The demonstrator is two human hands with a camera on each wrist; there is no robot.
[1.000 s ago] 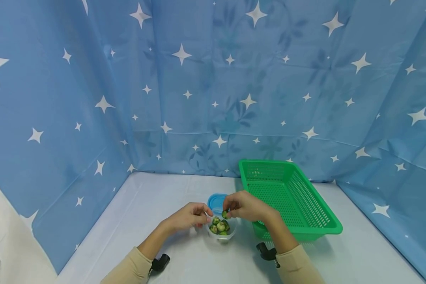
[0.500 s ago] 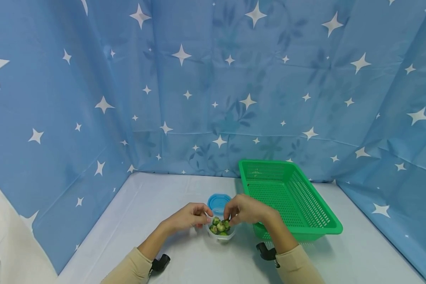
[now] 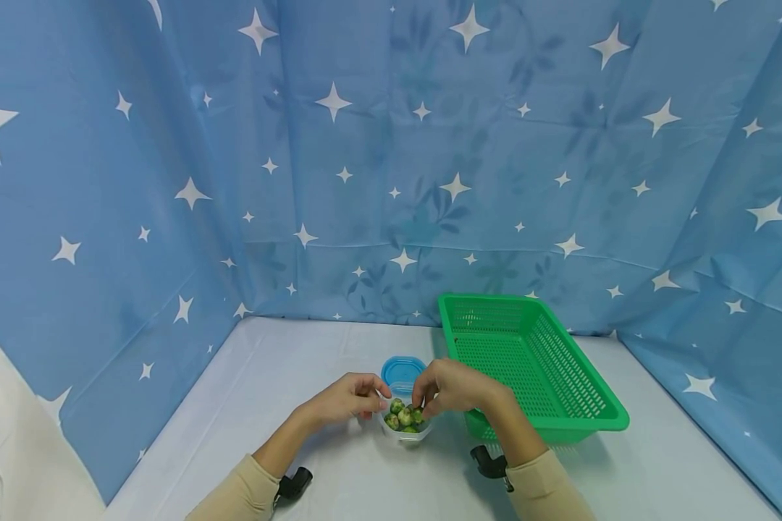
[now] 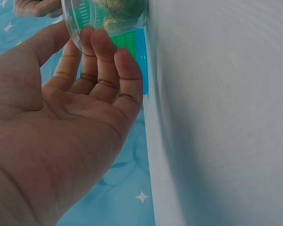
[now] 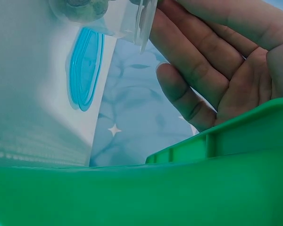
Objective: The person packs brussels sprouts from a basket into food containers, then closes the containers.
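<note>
A small clear plastic container (image 3: 405,437) holding several Brussels sprouts (image 3: 405,417) stands on the table. My left hand (image 3: 350,396) holds its left rim, the thumb at the lip and the fingers (image 4: 104,47) curled against the outer wall. Over the right side of the container, my right hand (image 3: 452,385) reaches down with thumb and index finger at a Brussels sprout (image 3: 418,415) among the others. In the right wrist view, the fingertips of the right hand (image 5: 217,66) disappear behind the container's rim (image 5: 144,23).
A blue lid (image 3: 402,370) lies flat just behind the container. To the right stands a large green plastic basket (image 3: 615,420), its near wall close to the right forearm. A blue star-patterned curtain (image 3: 365,159) surrounds the white table (image 3: 287,340) at the back and sides.
My right hand has lowered the Brussels sprout from above the container in among the others, then shifted slightly to the right. My left hand has stayed at the rim.
</note>
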